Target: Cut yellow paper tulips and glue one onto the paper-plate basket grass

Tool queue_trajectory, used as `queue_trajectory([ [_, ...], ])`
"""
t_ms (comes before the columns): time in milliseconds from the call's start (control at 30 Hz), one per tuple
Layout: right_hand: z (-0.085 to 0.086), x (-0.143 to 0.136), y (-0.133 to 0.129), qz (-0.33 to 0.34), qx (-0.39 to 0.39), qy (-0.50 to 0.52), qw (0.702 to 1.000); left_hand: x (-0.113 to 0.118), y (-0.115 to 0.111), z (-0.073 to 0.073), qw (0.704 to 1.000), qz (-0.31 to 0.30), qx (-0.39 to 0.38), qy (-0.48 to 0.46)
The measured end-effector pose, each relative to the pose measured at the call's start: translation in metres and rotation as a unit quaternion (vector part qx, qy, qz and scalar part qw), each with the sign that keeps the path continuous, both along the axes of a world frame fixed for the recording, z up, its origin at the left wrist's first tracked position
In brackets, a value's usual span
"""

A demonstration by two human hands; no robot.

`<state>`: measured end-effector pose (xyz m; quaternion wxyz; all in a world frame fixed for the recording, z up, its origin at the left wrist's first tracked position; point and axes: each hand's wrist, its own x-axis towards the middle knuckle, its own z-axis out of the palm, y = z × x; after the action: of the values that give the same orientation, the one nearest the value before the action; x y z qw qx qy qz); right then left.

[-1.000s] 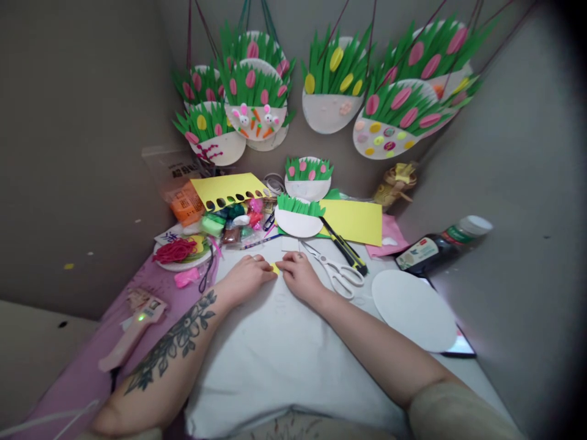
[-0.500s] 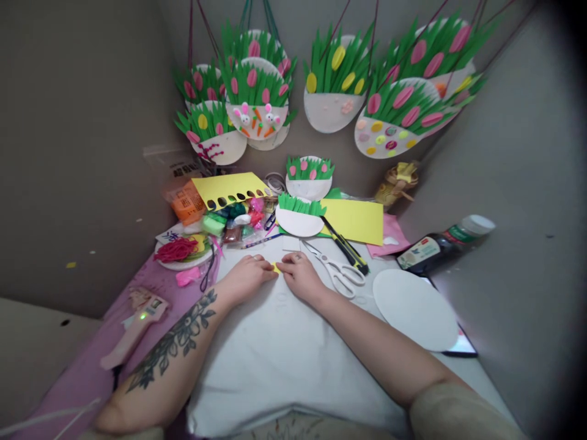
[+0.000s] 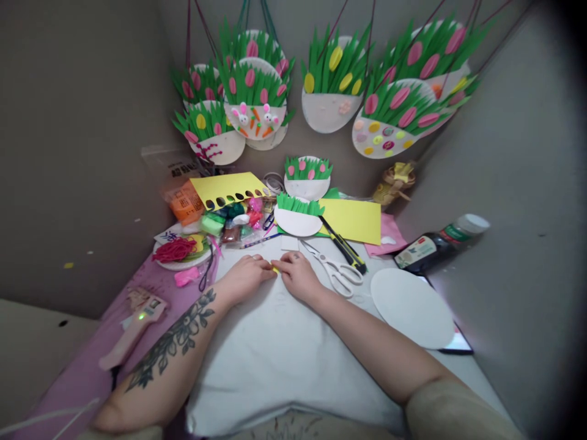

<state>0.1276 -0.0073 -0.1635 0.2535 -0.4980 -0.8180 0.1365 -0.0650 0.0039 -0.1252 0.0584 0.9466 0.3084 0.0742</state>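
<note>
Between my two hands is a small piece of yellow paper, mostly covered by the fingers. My left hand grips its left side with closed fingers. From the other side my right hand pinches it, fingertips close to those of the left. Both hands rest low over the white cloth-like surface. White-handled scissors lie just right of my right hand, and a black and yellow utility knife lies beyond them. A paper-plate basket with green paper grass stands behind the hands.
Yellow paper with punched-out holes and bags of coloured clay lie at back left. A pink glue gun is at left. At right are a white paper plate, a dark bottle and a phone. Decorated plate baskets hang behind.
The view has shifted slightly, so everything sits a little further left. Less of the yellow paper shows between my fingers. Both hands stay in nearly the same place.
</note>
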Motion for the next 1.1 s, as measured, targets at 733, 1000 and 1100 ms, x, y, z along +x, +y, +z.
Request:
queue_trajectory([
  [733,0.005,0.005,-0.006,0.022,0.027,-0.023,0.999,-0.003,0.002,-0.003,1.0,-0.001,0.002,0.007],
  [1000,0.012,0.001,-0.006,0.025,0.007,-0.091,0.996,-0.004,0.003,-0.003,0.999,-0.006,-0.026,-0.028],
  [1100,0.017,0.0,-0.006,0.025,-0.014,-0.11,0.993,-0.004,0.003,-0.002,0.998,-0.011,-0.045,-0.046],
])
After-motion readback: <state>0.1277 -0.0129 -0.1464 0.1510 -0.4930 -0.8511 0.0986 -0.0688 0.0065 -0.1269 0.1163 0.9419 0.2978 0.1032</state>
